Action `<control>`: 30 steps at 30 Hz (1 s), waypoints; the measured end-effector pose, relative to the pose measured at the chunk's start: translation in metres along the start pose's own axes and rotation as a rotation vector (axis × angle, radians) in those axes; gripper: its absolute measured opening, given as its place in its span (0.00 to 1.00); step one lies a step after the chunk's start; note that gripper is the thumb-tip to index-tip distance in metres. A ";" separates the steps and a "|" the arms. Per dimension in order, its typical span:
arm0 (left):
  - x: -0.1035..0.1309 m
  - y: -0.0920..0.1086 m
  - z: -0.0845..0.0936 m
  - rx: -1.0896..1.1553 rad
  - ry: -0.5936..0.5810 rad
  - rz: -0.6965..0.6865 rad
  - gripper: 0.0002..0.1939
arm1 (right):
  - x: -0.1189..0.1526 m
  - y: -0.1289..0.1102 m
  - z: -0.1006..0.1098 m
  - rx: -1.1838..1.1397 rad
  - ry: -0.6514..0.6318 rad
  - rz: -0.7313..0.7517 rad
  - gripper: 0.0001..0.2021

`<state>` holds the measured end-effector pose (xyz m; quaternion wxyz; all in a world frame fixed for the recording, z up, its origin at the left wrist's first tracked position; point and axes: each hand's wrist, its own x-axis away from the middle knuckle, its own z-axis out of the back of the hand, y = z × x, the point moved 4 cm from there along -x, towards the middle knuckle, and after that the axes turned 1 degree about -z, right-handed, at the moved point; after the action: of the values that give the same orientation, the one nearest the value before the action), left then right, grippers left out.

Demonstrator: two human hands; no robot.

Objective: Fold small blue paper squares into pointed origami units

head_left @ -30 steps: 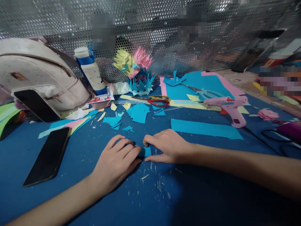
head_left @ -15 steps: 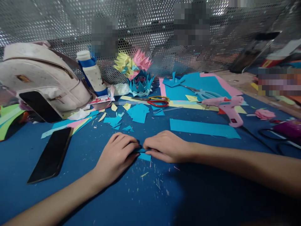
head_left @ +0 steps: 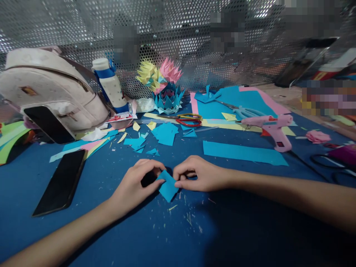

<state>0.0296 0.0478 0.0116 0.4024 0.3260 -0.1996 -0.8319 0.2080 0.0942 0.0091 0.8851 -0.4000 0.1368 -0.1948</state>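
The left hand [head_left: 137, 180] pinches a small blue paper [head_left: 168, 190] at its upper-left edge between thumb and fingers; the right hand [head_left: 198, 175] nips its right corner between thumb and curled forefinger. The paper sits between them, well short of the desk's [head_left: 111, 237] far edge. It should be light and crease easily, best taken by its corners. Beyond lies a blue strip [head_left: 244, 152]; toward the desk's right edge, a pink glue gun [head_left: 278, 128].

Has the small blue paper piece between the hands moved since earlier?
Yes, the blue piece has turned: its near edge lay roughly parallel to the long blue paper strip; now a corner points towards the camera.
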 end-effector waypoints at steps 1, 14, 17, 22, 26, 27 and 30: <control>0.000 -0.001 0.000 0.022 -0.006 0.011 0.10 | 0.000 0.000 -0.001 -0.006 0.001 -0.006 0.10; 0.001 -0.003 -0.008 0.147 -0.161 0.090 0.21 | 0.001 -0.003 -0.005 0.220 0.043 0.002 0.15; -0.001 -0.008 -0.007 0.309 -0.138 0.209 0.21 | 0.000 -0.002 -0.004 0.201 0.042 -0.017 0.17; -0.006 -0.013 -0.003 0.381 -0.008 0.332 0.14 | 0.000 0.001 -0.005 0.197 0.044 -0.047 0.16; -0.005 -0.014 -0.003 0.240 0.000 0.315 0.10 | 0.000 0.003 -0.004 0.253 0.083 -0.042 0.15; -0.004 -0.014 -0.003 0.217 -0.004 0.304 0.09 | 0.000 0.003 -0.003 0.270 0.105 -0.045 0.13; -0.002 -0.014 -0.004 0.179 -0.018 0.257 0.07 | -0.001 0.004 0.000 0.286 0.145 -0.051 0.04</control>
<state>0.0260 0.0571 0.0010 0.4730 0.3247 -0.3169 -0.7553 0.2083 0.0969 0.0065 0.9156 -0.2580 0.1610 -0.2631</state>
